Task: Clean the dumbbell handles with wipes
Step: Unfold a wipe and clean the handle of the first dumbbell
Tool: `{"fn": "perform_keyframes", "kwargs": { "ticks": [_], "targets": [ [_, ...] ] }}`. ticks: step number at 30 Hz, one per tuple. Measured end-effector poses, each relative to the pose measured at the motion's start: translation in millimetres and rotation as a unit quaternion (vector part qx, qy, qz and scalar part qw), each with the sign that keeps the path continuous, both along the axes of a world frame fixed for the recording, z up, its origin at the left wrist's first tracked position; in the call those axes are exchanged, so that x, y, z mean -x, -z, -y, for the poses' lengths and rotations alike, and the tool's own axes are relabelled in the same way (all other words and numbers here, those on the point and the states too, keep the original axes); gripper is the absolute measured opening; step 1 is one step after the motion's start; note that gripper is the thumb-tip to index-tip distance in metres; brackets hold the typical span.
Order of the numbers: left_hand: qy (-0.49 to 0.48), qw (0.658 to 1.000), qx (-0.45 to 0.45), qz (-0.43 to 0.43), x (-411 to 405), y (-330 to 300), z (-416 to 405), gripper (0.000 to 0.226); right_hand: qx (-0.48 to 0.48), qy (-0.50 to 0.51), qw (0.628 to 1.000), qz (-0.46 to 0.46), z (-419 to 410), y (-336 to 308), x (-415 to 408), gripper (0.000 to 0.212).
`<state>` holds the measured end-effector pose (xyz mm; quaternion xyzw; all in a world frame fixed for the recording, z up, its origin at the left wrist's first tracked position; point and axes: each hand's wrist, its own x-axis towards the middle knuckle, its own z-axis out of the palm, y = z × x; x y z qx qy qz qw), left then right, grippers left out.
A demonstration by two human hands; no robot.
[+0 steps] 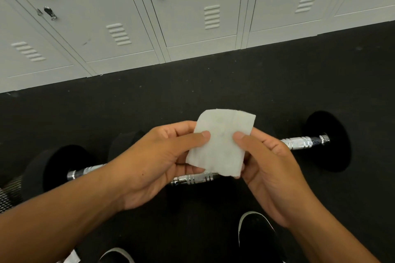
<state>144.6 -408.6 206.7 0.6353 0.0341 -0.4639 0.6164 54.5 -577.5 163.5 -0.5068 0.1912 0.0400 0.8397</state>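
Observation:
I hold a folded white wipe [221, 141] between both hands above the floor. My left hand [158, 160] pinches its left edge with thumb and fingers, and my right hand [269, 168] pinches its right edge. Below the hands lie two black dumbbells with chrome handles. The left dumbbell [49, 168] shows its handle [192, 178] passing under my left hand. The right dumbbell [328, 141] shows its handle [299, 143] coming out from behind my right hand. The wipe touches neither handle.
The dumbbells rest on a black rubber floor [213, 83]. A row of grey lockers [192, 17] with small locks stands along the far side. My black shoes [255, 230] show at the bottom edge. A dark mesh object [8, 194] sits at the far left.

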Motion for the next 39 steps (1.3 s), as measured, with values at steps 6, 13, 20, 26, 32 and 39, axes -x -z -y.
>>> {"fn": "perform_keyframes", "kwargs": {
  "ticks": [6,13,20,26,32,39],
  "targets": [
    [-0.034,0.999,0.023,0.015,-5,5,3,0.026,0.013,0.006,1.000,0.028,1,2,-3,0.031],
    [-0.004,0.999,0.046,-0.011,-10,11,2,0.030,-0.035,0.012,0.999,0.010,8,2,-6,0.030],
    [-0.015,0.999,0.017,0.025,-13,16,-1,0.029,0.020,0.015,1.000,0.007,8,6,-10,0.029],
    [-0.008,0.999,0.023,0.024,-13,16,-1,0.027,-0.015,0.024,0.999,0.040,7,5,-10,0.032],
    [-0.002,1.000,0.001,0.009,-15,20,0,0.028,0.047,0.072,0.994,0.066,9,11,-13,0.072],
    [0.034,0.990,-0.032,0.131,-14,18,3,0.025,0.237,0.012,0.967,0.089,15,19,-12,0.039]
  ]
}}
